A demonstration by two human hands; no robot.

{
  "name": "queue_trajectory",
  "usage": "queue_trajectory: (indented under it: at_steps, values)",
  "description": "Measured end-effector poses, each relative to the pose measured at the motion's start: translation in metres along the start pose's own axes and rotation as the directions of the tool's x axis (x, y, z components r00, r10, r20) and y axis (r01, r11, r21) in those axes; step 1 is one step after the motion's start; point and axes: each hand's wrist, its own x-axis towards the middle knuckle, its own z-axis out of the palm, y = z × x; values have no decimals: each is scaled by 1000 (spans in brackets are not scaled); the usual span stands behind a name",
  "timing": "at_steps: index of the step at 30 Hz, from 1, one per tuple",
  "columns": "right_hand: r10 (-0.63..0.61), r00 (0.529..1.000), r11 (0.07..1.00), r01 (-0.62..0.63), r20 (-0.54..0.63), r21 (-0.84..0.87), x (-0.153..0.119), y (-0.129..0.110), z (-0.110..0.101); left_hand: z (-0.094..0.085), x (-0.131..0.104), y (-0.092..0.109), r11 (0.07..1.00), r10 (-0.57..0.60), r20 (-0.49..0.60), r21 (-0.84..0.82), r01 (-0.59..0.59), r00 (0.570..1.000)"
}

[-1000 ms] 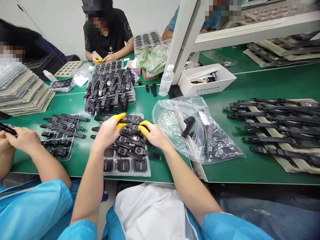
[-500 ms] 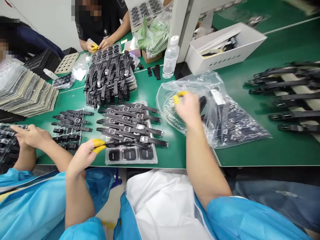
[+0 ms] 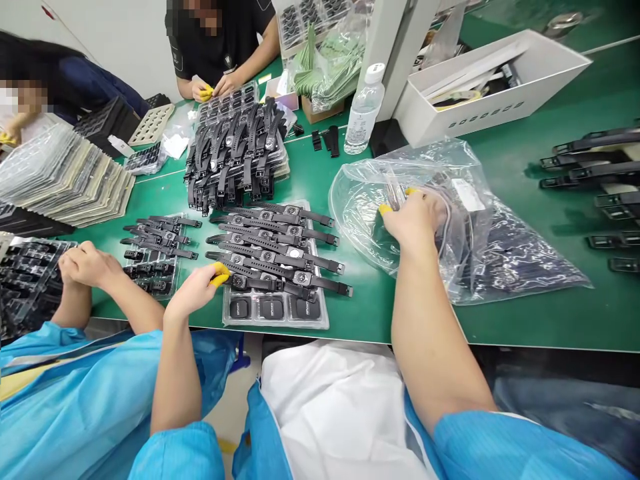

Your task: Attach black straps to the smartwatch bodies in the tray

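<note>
My left hand (image 3: 197, 287), with yellow finger covers, pinches the end of a black smartwatch strap at the left side of a clear plastic tray (image 3: 320, 313). Several black smartwatches (image 3: 267, 256) lie across that tray in slanting rows, with square black pieces in its front pockets. My right hand (image 3: 417, 217) reaches in at the mouth of a large clear plastic bag (image 3: 360, 193). Its yellow-covered thumb and finger are apart, and the remaining fingers are partly hidden by the plastic. Many dark wrapped strips (image 3: 520, 253) fill the bag's right end.
Behind the tray stands a heaped stack of watches (image 3: 233, 153). A water bottle (image 3: 365, 110) and a white box (image 3: 495, 93) are beyond the bag. More straps (image 3: 595, 160) lie far right. A co-worker's hands (image 3: 90, 263) are close on my left; another person's hands (image 3: 215, 87) work across the table.
The view has shifted, so the table's things appear further right. My right hand has reached deeper into the bag's mouth. My left hand stays by the tray's left edge. The neighbour's hands have come together.
</note>
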Motion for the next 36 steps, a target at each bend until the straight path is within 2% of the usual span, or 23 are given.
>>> queue_trajectory:
  at_steps: [2, 3, 5, 7, 9, 10, 13, 15, 17, 19, 21, 23, 25, 28, 32, 36]
  values:
    - [75, 997, 997, -75, -9, -8, -3, -7, 1, 0, 4, -3, 998, 24, -35, 56, -22, 999]
    - [71, 997, 998, -71, -11, 4, -3, -10, 2, 1, 4, -4, 995, 32, -54, 91, -27, 998]
    - [-17, 1000, 999, 18, -16, 43, -4, -14, 5, 4, 2, -5, 986, 37, -124, 165, -16, 992]
    - [-127, 992, 988, 128, -16, 90, -4, -17, 9, 8, -3, 1, 977, 43, -255, 211, 12, 966]
    - [-229, 973, 962, 225, 12, 153, -5, -21, 14, 14, -10, 18, 981, 82, -374, 194, -9, 924]
    - [-275, 960, 945, 261, 46, 196, -6, -23, 15, 18, -14, 31, 985, 118, -402, 165, -55, 908]
    - [-379, 909, 895, 311, 174, 321, -10, -31, 16, 36, -24, 83, 962, 274, -318, 80, -263, 907]
    - [-410, 891, 881, 331, 196, 338, -13, -34, 13, 52, -28, 116, 922, 385, -257, 149, -357, 886]
    - [-386, 907, 902, 333, 168, 275, -16, -36, 5, 69, -32, 143, 878, 444, -211, 295, -377, 871]
    - [-309, 936, 946, 283, 171, 160, -17, -34, -5, 84, -33, 160, 833, 448, -160, 432, -345, 880]
    - [-218, 945, 976, 218, 245, 28, -19, -33, -14, 94, -33, 171, 801, 412, -113, 519, -300, 904]
    - [-156, 922, 977, 197, 354, -81, -21, -32, -21, 97, -30, 179, 785, 360, -80, 564, -255, 930]
    - [-131, 894, 966, 212, 428, -146, -23, -35, -25, 93, -25, 186, 782, 302, -52, 584, -216, 952]
    - [-114, 886, 956, 221, 450, -191, -26, -41, -27, 84, -17, 198, 787, 233, 12, 584, -196, 972]
    - [-120, 903, 978, 179, 412, -107, -25, -48, -29, 82, -13, 202, 807, 216, 36, 556, -199, 976]
    - [-203, 926, 978, 177, 320, 107, -27, -55, -30, 91, -11, 191, 804, 248, 4, 557, -209, 969]
